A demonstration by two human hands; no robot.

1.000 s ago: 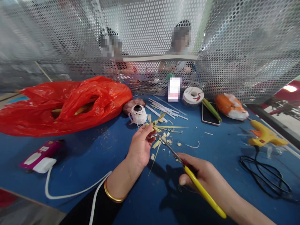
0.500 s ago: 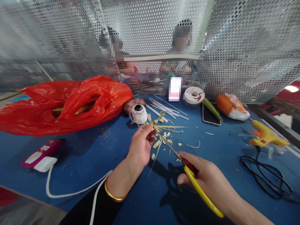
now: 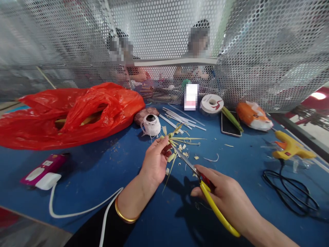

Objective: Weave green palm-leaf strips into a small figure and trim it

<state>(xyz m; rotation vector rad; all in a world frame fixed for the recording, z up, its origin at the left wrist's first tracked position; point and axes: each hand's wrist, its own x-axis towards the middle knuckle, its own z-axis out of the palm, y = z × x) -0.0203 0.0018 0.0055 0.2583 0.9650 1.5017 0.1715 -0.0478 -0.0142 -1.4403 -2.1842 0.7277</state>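
My left hand (image 3: 157,156) pinches a bundle of yellow-green leaf strips (image 3: 177,138) that fan out to the right and downward. Yellow-handled scissors (image 3: 217,209) are in my right hand (image 3: 223,192), their blades pointing up and left, with the tips close to the strips beside my left fingers. Small pale cut pieces (image 3: 196,157) lie scattered on the blue table (image 3: 102,178) around the strips. Just behind my left hand stands a spool of white thread (image 3: 151,126).
A red plastic bag (image 3: 110,113) fills the left back. Glue sticks (image 3: 180,116), a ribbon roll (image 3: 212,103), a phone (image 3: 226,127) and a tissue pack (image 3: 253,116) lie behind. A yellow glue gun (image 3: 290,147) is right, a purple power strip (image 3: 46,168) left. Two people sit behind mesh.
The scissors and my right hand have shifted slightly left, and the handles look a little closer together. My left hand keeps its pinch on the strips.
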